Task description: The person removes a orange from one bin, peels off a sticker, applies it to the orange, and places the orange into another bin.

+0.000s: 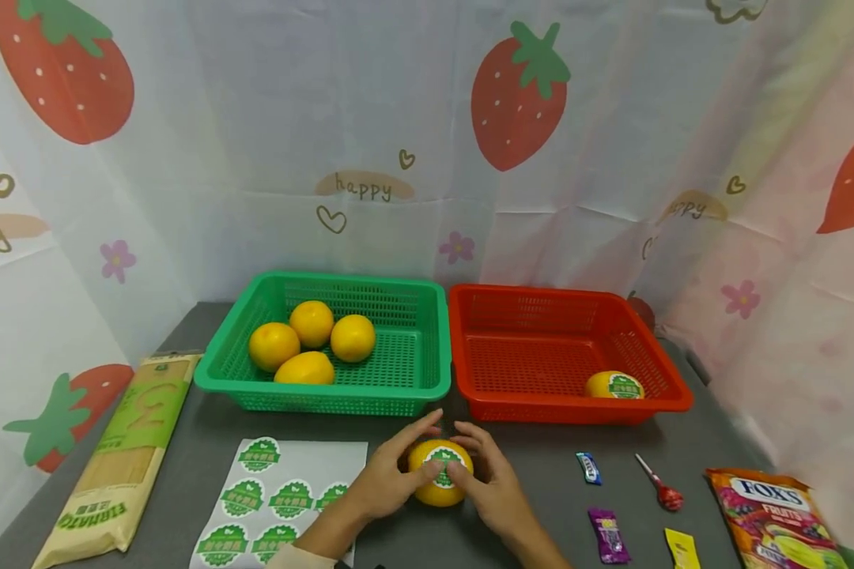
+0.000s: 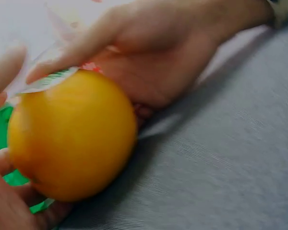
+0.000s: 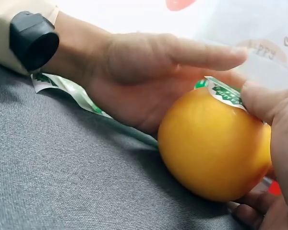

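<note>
Between my two hands on the dark table sits an orange (image 1: pixel 439 495), with a round green-and-white sticker (image 1: pixel 444 457) on top. My left hand (image 1: pixel 393 474) curves round its left side, the fingers against the fruit. From the right side, my right hand (image 1: pixel 494 484) cups the same orange. The right thumb (image 3: pixel 264 101) presses on the sticker, whose edge stands slightly off the peel. The left thumb (image 3: pixel 211 56) hovers just over it. A white sheet of similar stickers (image 1: pixel 306 458) lies under my left forearm.
Behind stand a green basket (image 1: pixel 327 399) with several oranges and a red basket (image 1: pixel 541 409) with one stickered orange (image 1: pixel 614 385). A noodle pack (image 1: pixel 124 450) lies left. At right are wrapped candies (image 1: pixel 608 536), a lollipop (image 1: pixel 669 498) and a Fox's bag (image 1: pixel 776 518).
</note>
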Demonstrator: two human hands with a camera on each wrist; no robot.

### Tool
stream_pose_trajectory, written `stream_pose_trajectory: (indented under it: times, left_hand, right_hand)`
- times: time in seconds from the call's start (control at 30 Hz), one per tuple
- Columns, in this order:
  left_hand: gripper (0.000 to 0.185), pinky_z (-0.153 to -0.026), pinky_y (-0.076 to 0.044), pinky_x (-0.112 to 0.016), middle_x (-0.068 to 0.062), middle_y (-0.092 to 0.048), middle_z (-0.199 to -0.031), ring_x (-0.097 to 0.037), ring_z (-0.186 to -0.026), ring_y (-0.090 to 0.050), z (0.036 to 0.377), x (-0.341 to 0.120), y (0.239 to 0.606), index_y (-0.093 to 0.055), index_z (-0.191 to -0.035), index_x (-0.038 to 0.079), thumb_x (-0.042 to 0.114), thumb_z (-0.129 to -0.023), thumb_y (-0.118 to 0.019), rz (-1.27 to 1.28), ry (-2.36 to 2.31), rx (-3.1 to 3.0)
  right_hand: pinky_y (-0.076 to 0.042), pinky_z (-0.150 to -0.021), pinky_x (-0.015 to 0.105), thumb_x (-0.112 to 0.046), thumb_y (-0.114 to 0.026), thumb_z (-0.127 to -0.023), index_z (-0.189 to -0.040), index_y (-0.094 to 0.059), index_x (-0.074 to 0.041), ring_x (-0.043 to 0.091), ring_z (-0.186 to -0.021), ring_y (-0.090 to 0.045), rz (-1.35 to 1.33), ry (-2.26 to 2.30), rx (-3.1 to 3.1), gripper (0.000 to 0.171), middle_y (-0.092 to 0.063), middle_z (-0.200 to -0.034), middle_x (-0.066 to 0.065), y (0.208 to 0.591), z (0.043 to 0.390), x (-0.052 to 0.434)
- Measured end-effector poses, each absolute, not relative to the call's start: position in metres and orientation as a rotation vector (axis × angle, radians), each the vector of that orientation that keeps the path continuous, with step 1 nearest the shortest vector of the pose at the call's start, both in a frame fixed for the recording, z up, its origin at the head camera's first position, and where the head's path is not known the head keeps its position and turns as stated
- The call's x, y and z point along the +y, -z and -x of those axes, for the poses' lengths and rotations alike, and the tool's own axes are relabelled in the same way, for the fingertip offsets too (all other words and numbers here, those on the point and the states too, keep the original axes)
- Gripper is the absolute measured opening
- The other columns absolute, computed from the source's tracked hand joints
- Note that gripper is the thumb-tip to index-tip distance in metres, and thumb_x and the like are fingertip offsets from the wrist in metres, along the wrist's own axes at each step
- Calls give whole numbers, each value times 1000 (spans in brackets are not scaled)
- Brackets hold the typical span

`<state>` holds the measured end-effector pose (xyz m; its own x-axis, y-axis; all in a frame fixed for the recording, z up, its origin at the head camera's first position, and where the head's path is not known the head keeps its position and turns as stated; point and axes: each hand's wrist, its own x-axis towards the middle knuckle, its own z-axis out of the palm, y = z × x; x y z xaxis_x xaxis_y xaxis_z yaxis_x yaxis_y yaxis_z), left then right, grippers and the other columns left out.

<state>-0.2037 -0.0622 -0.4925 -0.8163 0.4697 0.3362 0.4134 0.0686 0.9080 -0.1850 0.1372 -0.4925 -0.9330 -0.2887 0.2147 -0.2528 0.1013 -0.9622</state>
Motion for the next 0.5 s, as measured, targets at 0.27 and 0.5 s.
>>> stream_pose_trajectory:
  times: [0.27,0.5]
  left_hand:
    - [58,-95,-44,-32,-28,-41,-139,-32,-125,-46,209,-70,490,-33,-151,7,4,-97,-56,-1013,-2069,1847]
    - [37,-99,-41,-33,-22,-47,-135,-27,-126,-43,210,-70,493,-52,-135,-5,2,-99,-52,-1090,-2025,1871]
  right_hand:
    - [-40,-98,30,-7,-50,-101,-130,-62,-5,30,-128,-40,758,1968,2222,31,-46,-138,15,491,187,142]
    - [-38,-101,29,-4,-49,-101,-133,-54,6,21,-130,-41,845,1984,2013,34,-44,-140,23,490,193,155]
